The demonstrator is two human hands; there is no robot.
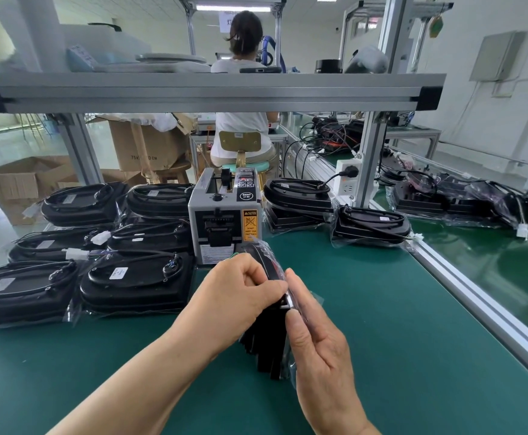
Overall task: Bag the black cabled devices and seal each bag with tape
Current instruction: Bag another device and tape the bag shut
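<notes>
Head view: black device (267, 343) stands on edge inside its clear bag (315, 297) on the green desk (381, 309), just before the tape dispenser (225, 215). Left hand (240, 287) curls over the top, pinching it. Right hand (316, 340) apparently pinches the bag's edge, thumb against fingers (tape under the fingertips: cannot tell). Device's upper half is hidden by both hands. Bagged devices (134, 277) piled left.

I read "CAUTION" on yellow warning label (250, 226), front of grey box-shaped tape dispenser (225, 215), centre. Round black badge (244, 196) above: "SEMI". Brown cardboard box (143, 142), far left: "75x…CM", middle digits unclear. White sticker (118, 272) on near-left bagged black device (137, 287): print too small for me.
</notes>
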